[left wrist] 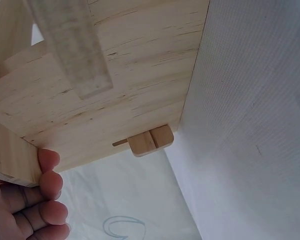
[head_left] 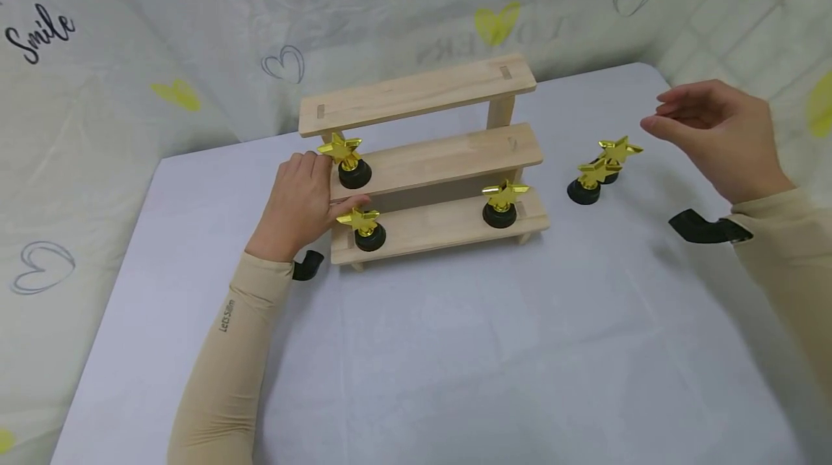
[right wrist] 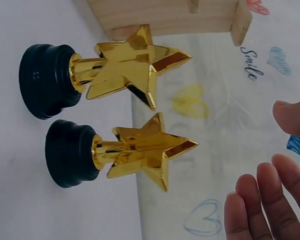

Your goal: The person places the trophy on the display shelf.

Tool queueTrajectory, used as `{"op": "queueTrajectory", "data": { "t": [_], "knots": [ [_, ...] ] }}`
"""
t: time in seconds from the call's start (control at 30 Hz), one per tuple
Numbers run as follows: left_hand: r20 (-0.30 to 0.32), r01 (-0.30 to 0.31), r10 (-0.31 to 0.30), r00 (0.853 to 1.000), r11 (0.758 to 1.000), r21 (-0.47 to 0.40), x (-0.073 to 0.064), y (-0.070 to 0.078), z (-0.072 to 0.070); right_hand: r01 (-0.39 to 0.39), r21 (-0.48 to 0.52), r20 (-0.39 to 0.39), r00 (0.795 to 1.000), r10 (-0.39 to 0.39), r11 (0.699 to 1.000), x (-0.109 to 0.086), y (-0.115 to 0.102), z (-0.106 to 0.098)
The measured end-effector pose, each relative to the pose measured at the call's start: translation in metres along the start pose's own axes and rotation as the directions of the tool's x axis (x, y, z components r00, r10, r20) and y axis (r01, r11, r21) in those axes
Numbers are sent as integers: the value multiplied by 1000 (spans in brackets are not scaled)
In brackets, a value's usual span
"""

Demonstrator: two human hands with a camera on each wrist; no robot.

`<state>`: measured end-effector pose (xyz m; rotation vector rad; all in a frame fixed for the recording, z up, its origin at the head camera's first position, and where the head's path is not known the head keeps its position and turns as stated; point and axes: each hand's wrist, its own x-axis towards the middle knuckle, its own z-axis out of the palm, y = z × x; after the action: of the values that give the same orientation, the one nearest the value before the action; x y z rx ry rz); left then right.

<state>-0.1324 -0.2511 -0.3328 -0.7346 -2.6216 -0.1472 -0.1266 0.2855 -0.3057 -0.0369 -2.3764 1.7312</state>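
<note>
A three-tier wooden shelf [head_left: 442,154] stands on the table. My left hand [head_left: 295,198] grips its left end, thumb toward the front; in the left wrist view the fingers [left wrist: 51,185] curl round a wooden edge. One gold star trophy [head_left: 354,162] on a black base sits at the left of the middle tier. The bottom tier bears a star trophy [head_left: 367,230] at the left, by my thumb, and another trophy [head_left: 500,205] at the right. My right hand [head_left: 728,133] hovers with nothing in it, thumb and fingers apart, near two trophies on the table, the front one [right wrist: 120,70] and the rear one [right wrist: 140,150].
A white cloth covers the table [head_left: 494,349]. Behind it hangs a pale sheet [head_left: 390,10] printed with hearts and words. The top tier [head_left: 416,93] carries nothing. Black wrist mounts [head_left: 705,227] stick out below the hands.
</note>
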Motion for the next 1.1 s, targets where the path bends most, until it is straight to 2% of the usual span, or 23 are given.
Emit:
{"op": "queueTrajectory", "data": {
  "t": [0.47, 0.73, 1.1],
  "knots": [
    [39, 28, -27, 999, 999, -24, 0, 3, -1, -44, -56, 54, 997, 47, 997, -5, 39, 9],
    [17, 19, -18, 1000, 999, -32, 2, 4, 1, -53, -81, 73, 996, 59, 995, -4, 52, 9],
    [19, 25, -24, 1000, 999, -37, 2, 5, 1, -97, -112, 112, 988, 109, 989, -3, 65, 10]
  ]
}}
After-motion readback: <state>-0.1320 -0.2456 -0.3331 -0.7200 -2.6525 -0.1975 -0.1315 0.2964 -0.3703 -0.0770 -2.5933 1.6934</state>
